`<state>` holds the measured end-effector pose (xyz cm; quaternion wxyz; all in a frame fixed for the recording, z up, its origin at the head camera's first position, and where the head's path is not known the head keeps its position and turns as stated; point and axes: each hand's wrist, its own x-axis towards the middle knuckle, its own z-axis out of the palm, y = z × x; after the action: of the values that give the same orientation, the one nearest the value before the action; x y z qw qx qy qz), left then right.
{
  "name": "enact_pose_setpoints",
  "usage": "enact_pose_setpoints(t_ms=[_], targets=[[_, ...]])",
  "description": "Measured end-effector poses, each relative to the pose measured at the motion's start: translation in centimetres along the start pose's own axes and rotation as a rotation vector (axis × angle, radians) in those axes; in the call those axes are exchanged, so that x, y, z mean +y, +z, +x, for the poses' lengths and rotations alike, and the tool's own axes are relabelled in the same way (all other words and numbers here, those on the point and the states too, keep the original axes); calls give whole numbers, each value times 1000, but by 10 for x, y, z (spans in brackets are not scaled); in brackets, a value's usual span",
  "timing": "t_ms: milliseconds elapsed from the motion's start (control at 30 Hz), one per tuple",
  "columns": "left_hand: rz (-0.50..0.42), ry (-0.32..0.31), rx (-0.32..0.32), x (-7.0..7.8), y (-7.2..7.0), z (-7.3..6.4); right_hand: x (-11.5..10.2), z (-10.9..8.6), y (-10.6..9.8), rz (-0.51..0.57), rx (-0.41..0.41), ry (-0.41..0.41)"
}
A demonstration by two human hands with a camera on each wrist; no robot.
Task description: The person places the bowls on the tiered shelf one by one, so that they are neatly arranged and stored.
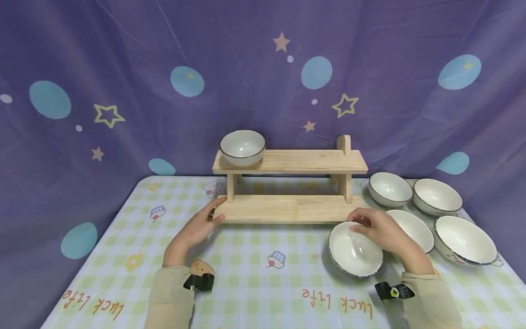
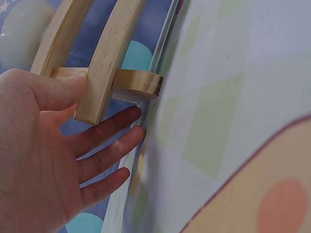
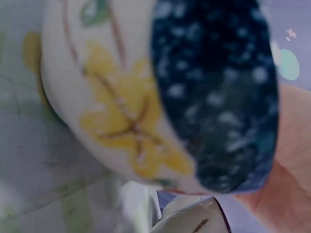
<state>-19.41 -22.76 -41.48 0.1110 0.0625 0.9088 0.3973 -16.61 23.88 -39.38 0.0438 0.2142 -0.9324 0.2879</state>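
Note:
A two-tier wooden shelf (image 1: 287,208) stands at the middle back of the table. My left hand (image 1: 200,226) is at the left end of its lower board, thumb against the board and index finger partly hidden behind it. In the left wrist view the other fingers (image 2: 109,150) extend loosely past the board. My right hand (image 1: 380,230) grips the far rim of a white bowl (image 1: 355,251), thumb inside it, just before the shelf's right end. Its outside shows a yellow flower (image 3: 131,116) and a speckled dark-blue band (image 3: 214,97). Another white bowl (image 1: 242,148) sits on the upper board's left end.
At the right stand more white bowls: two dark-rimmed ones (image 1: 389,189) (image 1: 437,196) at the back, and a shallower one (image 1: 412,230) beside a patterned one (image 1: 466,240) nearer. A checked tablecloth (image 1: 246,283) covers the table; a purple curtain (image 1: 255,109) hangs behind.

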Motion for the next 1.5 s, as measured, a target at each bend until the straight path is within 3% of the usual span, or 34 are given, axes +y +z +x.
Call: enact_pose_setpoints(t_ms=[567, 967, 1133, 1500], targets=[[6, 23, -5, 2, 1, -2, -3, -2, -4, -74, -40, 11], [14, 21, -8, 2, 0, -1, -16, -1, -4, -52, -10, -42], [20, 23, -7, 5, 0, 1, -21, 1, -7, -65, 45, -45], [34, 16, -3, 4, 1, -2, -37, 21, -25, -29, 66, -77]])
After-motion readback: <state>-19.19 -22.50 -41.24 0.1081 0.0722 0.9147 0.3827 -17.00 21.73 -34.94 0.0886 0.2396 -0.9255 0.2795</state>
